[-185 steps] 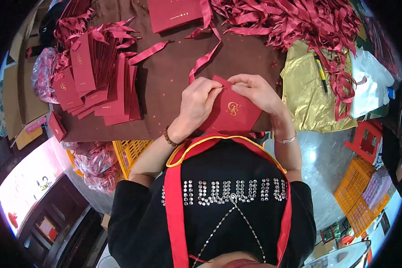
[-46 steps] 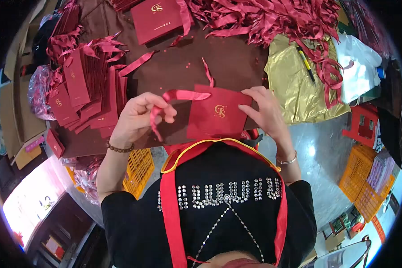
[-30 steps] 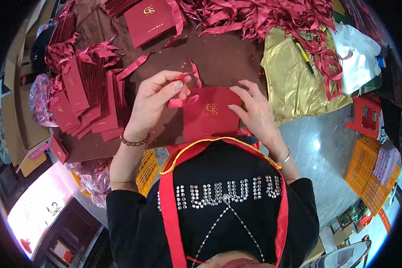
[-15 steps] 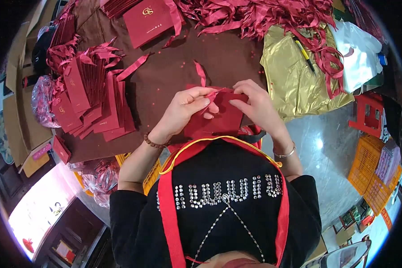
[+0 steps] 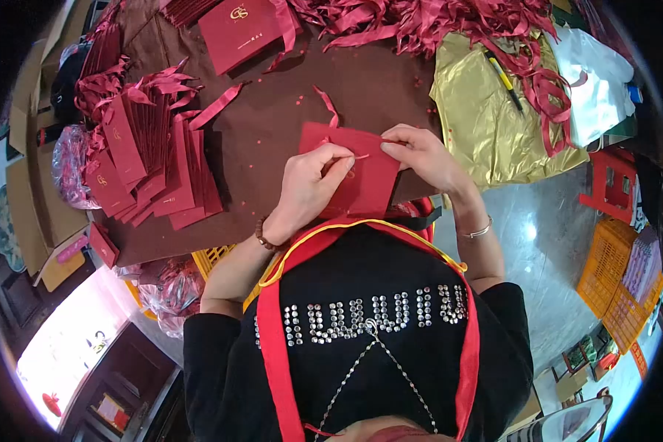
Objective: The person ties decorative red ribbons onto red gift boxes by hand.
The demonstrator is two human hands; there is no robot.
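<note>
A flat red paper bag (image 5: 357,188) with a faint gold logo lies at the table's near edge, in front of my chest. My left hand (image 5: 309,180) is closed in a pinch over its middle, with a thin end of red ribbon (image 5: 363,155) showing at the fingertips. At the bag's upper right corner, my right hand (image 5: 423,155) grips the edge between thumb and fingers. A loose red ribbon tail (image 5: 327,104) extends from the bag's top onto the brown tablecloth (image 5: 272,110). My left fingers hide part of the ribbon.
Stacked red bags (image 5: 151,158) with ribbons lie to the left, and another red bag (image 5: 243,33) lies at the back. A heap of red ribbons (image 5: 398,22) spreads behind. On the right are gold wrapping (image 5: 479,125), a yellow-black pen (image 5: 503,79) and white plastic (image 5: 593,81).
My left hand has turned palm-down and now pinches the ribbon end over the bag. The bag's face and logo show more; the right hand stays at its top right edge.
</note>
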